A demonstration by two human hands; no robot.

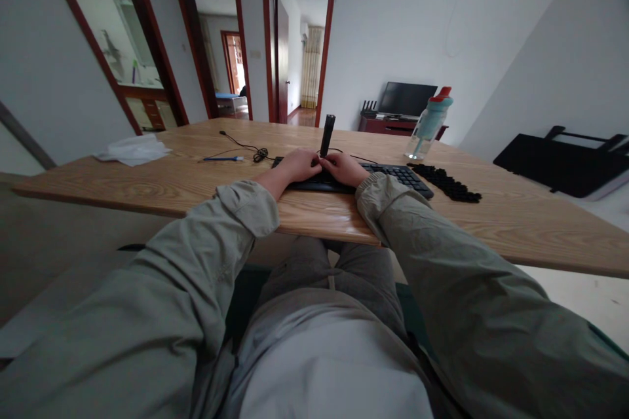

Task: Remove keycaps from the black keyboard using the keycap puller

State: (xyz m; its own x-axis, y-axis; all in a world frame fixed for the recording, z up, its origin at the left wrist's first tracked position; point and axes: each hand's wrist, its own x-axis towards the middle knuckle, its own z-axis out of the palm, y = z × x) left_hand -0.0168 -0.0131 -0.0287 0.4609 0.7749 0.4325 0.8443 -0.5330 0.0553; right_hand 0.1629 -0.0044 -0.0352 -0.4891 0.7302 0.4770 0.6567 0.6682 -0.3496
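Observation:
Both my hands rest on the left half of a black keyboard (393, 175) that lies on a wooden table (162, 177). My left hand (299, 165) and my right hand (344, 169) sit knuckles up, close together, their fingers curled down onto the keys. What the fingertips pinch is hidden. Just behind the hands a black cylinder (327, 135) stands upright. To the right of the keyboard, loose black keycaps (446, 183) lie in rows.
A clear water bottle (430, 126) with a teal and red cap stands behind the keyboard's right end. A pen (222, 158), a coiled black cable (259, 155) and a crumpled white cloth (133, 148) lie at the left. A black folded frame (565, 160) lies at the far right.

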